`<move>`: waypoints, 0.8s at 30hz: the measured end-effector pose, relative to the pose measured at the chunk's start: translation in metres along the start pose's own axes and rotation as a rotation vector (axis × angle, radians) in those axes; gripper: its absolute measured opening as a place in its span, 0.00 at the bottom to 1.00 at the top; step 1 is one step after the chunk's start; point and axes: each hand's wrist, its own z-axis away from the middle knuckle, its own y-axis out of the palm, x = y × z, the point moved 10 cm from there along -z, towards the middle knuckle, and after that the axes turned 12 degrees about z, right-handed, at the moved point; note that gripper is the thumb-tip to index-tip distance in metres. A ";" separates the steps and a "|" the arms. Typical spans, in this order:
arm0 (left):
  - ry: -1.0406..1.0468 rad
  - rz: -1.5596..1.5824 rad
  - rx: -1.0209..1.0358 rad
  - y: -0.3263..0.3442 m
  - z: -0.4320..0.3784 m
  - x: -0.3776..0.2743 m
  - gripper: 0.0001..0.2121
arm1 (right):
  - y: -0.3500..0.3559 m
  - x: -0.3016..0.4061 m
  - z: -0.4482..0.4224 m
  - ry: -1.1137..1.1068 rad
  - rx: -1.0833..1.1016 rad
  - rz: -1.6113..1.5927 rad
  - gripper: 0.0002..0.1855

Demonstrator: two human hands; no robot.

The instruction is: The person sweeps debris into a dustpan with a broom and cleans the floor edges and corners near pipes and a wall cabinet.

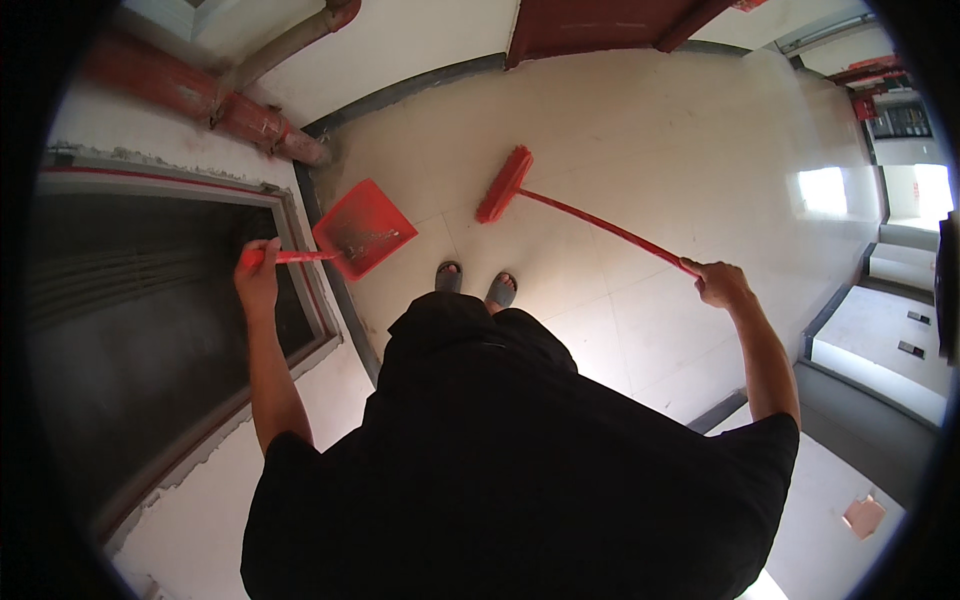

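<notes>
My left hand grips the red handle of a long-handled dustpan. Grey dust and small pale debris lie in its red pan, which is close to the left wall. Out to the right, my right hand is closed around the red stick of a broom. The red broom head is over the tiled floor ahead of my feet, to the right of the dustpan and apart from it. Whether the pan and the bristles touch the floor is hard to tell.
Glossy beige tiles cover the floor, with dark skirting along the walls. A dark framed window is at my left, below a large red pipe. Ahead stands a dark red door. My feet wear grey slippers.
</notes>
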 end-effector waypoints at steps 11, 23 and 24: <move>0.067 0.069 0.379 0.154 -0.105 -0.002 0.08 | 0.041 0.192 -0.063 0.154 0.123 -0.591 0.36; 0.212 -0.034 0.806 0.286 -0.187 0.044 0.10 | 0.037 0.373 0.160 0.532 0.586 -0.927 0.33; 0.225 -0.063 0.822 0.295 -0.190 0.042 0.10 | 0.027 0.382 0.163 0.544 0.594 -0.983 0.33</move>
